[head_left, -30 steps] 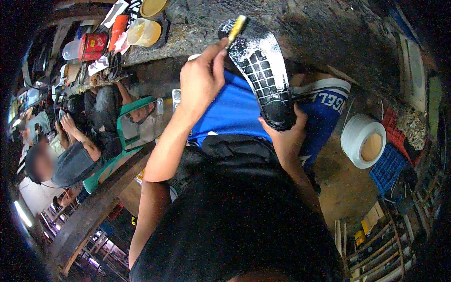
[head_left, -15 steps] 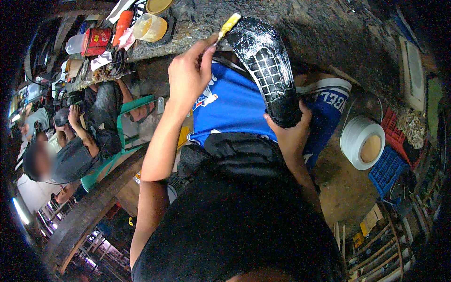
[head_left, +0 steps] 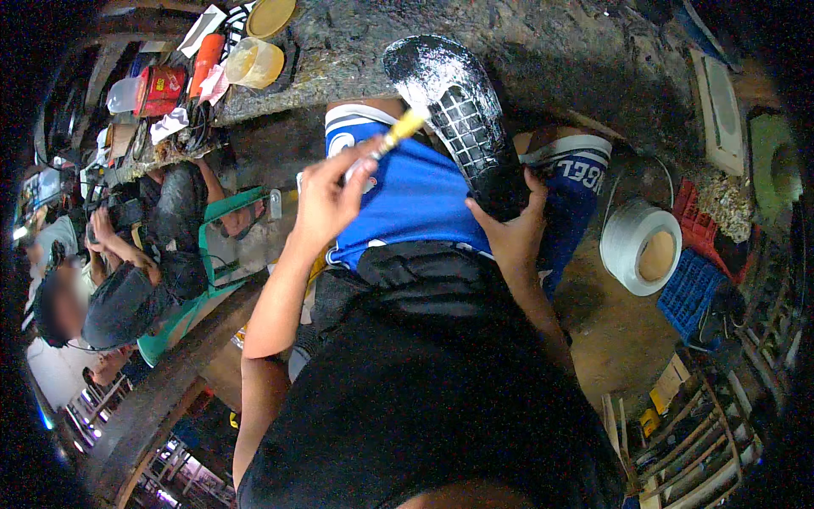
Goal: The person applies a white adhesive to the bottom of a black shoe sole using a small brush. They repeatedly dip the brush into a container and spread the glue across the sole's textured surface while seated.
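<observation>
- The fingers of the left hand (head_left: 329, 199) are closed on the handle of the brush (head_left: 393, 140). Its yellowish tip points away from them, near the edge of the shoe sole (head_left: 482, 127); I cannot tell if it is touching.
- The fingers of the right hand (head_left: 513, 231) are clamped on the lower end of this sole, with the thumb on one side and the other fingers opposite. The rest of the sole extends beyond them, tilted.
- Because only this one end is gripped, a hard push of the brush at the far end could turn the sole between the fingers.
- The sole has a white shine and looks wet. If this wetness reaches the right fingers, the grip could become slippery.
- The blue shorts (head_left: 407, 191) lie just below the brush tip, so a drip could probably stain them.
- The tub (head_left: 254, 64) stands on the surface (head_left: 339, 55), well beyond the left fingers and to their left. A careless reach could knock it over.
</observation>
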A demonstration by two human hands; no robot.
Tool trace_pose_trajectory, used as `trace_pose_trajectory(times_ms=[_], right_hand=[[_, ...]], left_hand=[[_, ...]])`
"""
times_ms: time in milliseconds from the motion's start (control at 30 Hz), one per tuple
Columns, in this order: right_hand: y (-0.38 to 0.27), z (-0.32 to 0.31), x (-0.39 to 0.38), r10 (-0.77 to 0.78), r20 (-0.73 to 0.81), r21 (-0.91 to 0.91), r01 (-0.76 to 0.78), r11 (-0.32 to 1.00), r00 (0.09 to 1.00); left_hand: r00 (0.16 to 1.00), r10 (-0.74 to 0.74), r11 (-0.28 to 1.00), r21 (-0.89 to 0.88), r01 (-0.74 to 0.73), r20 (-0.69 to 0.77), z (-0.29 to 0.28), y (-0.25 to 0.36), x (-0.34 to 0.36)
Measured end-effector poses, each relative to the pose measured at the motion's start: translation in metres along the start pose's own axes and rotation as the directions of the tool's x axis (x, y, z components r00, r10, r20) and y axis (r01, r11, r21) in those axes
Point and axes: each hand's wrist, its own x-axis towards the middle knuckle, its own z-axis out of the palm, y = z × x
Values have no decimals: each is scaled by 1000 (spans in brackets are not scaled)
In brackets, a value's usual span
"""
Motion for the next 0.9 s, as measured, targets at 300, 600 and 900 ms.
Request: trace_pose_trajectory(times_ms=[300, 600, 900], right_hand=[[-1, -10, 11, -131, 21, -16, 131, 991, 991], [18, -24, 54, 20, 223, 950, -221, 222, 975], [21, -22, 64, -89, 566, 715, -541, -443, 820]], left_hand=[[940, 121, 993, -32, -117, 319, 3, 28, 2], [972, -222, 713, 667, 216, -78, -195, 29, 69], [952, -114, 746, 658, -106, 283, -222, 3, 120]])
